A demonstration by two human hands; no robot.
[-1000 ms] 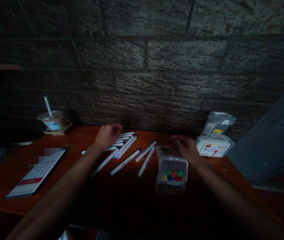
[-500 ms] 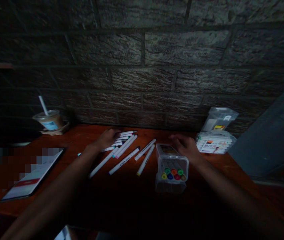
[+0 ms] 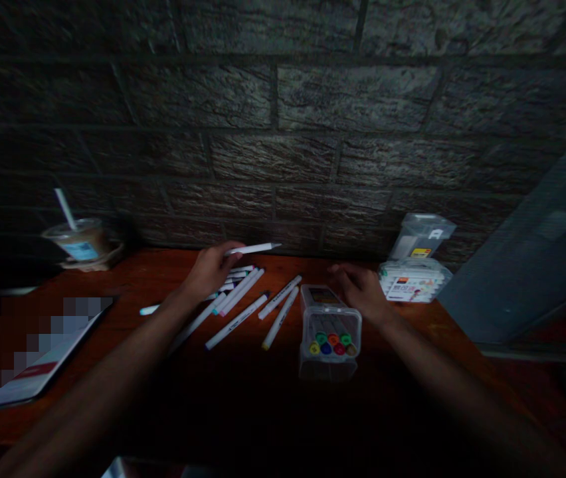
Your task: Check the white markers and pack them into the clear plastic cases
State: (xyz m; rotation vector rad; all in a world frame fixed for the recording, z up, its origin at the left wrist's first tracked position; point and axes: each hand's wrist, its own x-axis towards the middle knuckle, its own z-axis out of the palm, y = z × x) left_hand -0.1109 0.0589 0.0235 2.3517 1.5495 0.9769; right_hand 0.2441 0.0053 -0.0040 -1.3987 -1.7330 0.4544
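My left hand (image 3: 212, 267) is closed around a white marker (image 3: 256, 249), lifted above the tabletop with its grey end pointing right. Beneath and beside that hand lies a loose pile of white markers (image 3: 240, 292). A marker with a blue end (image 3: 237, 322) and one with a yellow end (image 3: 280, 318) lie nearer the case. The clear plastic case (image 3: 331, 318) lies on its side, with several coloured marker ends facing me. Just behind its right side is my right hand (image 3: 363, 289), fingers loosely extended and nothing visible in them; whether it touches the case is unclear.
On the right stands a closed pack of markers (image 3: 412, 282) with a clear box (image 3: 422, 236) behind it. A drink cup (image 3: 78, 242) with a straw sits in a carton holder at the left. A tablet (image 3: 38, 372) lies on the wooden table (image 3: 138, 275). A brick wall (image 3: 273, 153) borders the back.
My left hand has risen from the pile with a white marker in it. My right hand stays near the case. The whole view has shifted slightly, moving things leftward.
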